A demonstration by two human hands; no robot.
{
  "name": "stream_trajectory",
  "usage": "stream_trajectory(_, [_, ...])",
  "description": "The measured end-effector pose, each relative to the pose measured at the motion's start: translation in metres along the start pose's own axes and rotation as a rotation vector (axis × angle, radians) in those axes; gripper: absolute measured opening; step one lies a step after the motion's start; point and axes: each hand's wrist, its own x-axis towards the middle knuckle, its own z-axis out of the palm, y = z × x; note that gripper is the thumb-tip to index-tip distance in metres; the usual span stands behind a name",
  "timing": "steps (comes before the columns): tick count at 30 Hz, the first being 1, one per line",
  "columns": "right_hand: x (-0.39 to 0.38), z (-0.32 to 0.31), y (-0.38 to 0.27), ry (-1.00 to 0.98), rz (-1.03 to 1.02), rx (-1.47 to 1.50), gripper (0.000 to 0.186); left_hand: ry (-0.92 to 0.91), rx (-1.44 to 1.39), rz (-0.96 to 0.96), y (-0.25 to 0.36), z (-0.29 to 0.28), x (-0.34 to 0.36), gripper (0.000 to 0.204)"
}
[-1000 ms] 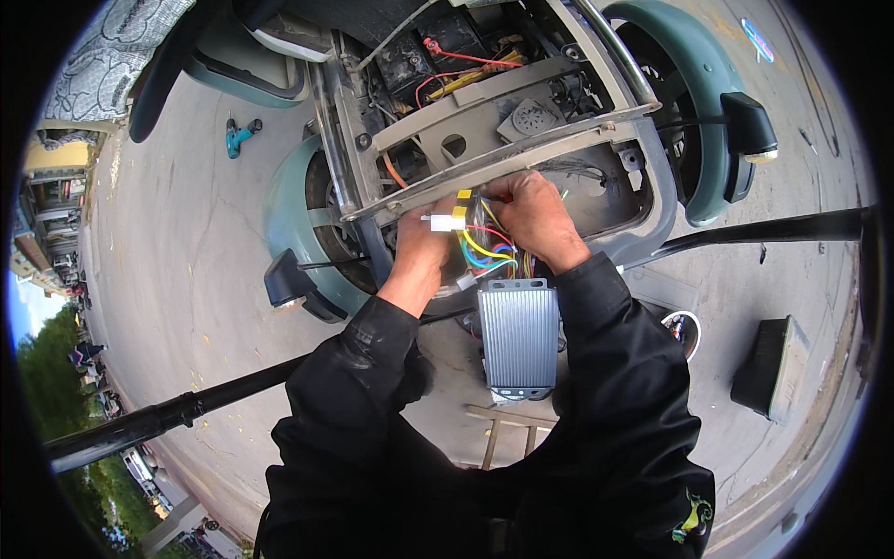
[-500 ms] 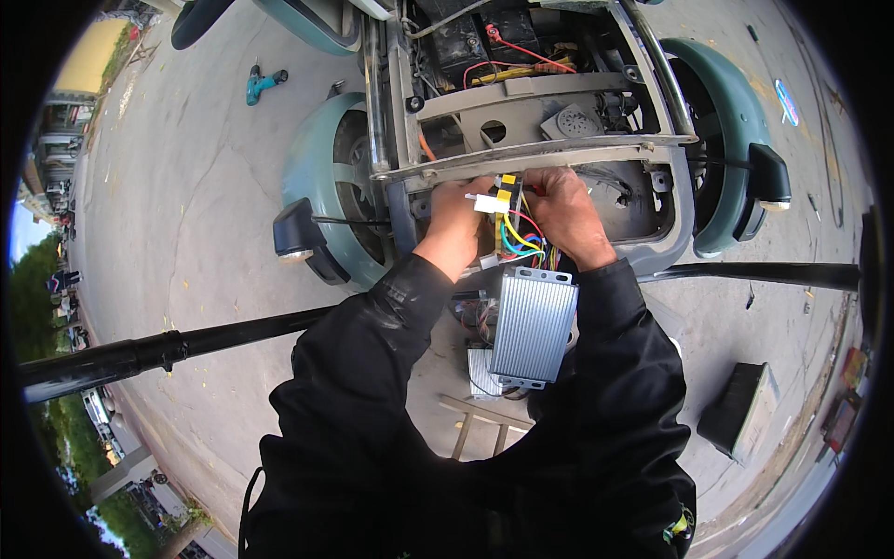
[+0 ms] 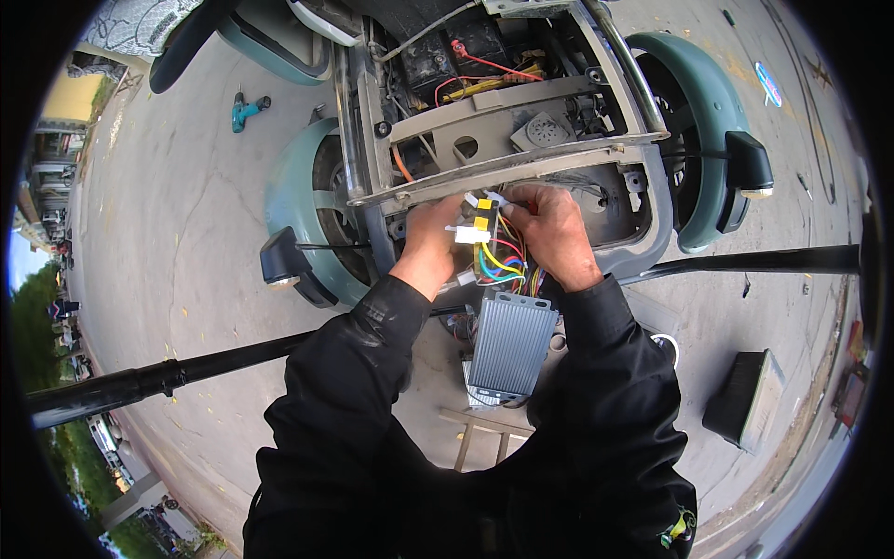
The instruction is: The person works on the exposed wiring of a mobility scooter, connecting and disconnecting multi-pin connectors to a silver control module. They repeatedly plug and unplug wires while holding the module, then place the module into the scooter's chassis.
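Note:
My left hand point(image 3: 434, 235) is closed at the left side of a bundle of coloured wires point(image 3: 501, 256) with white plugs point(image 3: 472, 235) and yellow-marked black connectors; what its fingers hold is partly hidden. My right hand point(image 3: 551, 228), on the bundle's other side, pinches a small white connector point(image 3: 496, 199) at the top. The wires run down to a finned silver box point(image 3: 512, 345) between my forearms, with another silver piece partly under it. Both hands work just below a beige cross rail of the opened vehicle frame point(image 3: 503, 163).
Teal wheel guards point(image 3: 300, 186) flank the frame, whose bay holds black batteries point(image 3: 438, 56). A cordless drill point(image 3: 246, 112) lies on the pavement point(image 3: 186, 233). Black bars point(image 3: 186, 373) cross at both sides. A black bin point(image 3: 731, 401) stands at right, a wooden piece point(image 3: 475, 429) below.
A small white connector now shows between my right fingertips at the bundle's top. My hands have stayed at the wires; the view has shifted slightly as the head moved.

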Motion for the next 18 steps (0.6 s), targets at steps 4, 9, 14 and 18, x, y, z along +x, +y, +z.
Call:
stream_trajectory(4, [-0.012, 0.000, -0.007, 0.190, -0.052, -0.021, 0.026, -0.022, 0.009, -0.032, -0.001, -0.009, 0.002, 0.023])
stream_trajectory(9, [-0.034, -0.020, -0.020, 0.189, 0.026, 0.145, 0.034, 0.044, 0.146, -0.072, 0.000, -0.022, 0.006, 0.022])
stream_trajectory(14, [-0.040, -0.037, -0.019, 0.161, -0.040, 0.461, 0.038, 0.008, 0.156, -0.033, 0.001, -0.023, -0.012, 0.026])
stream_trajectory(18, [-0.044, -0.043, -0.017, 0.164, -0.119, 0.403, 0.038, 0.059, 0.205, 0.100, 0.003, -0.021, -0.034, 0.033])
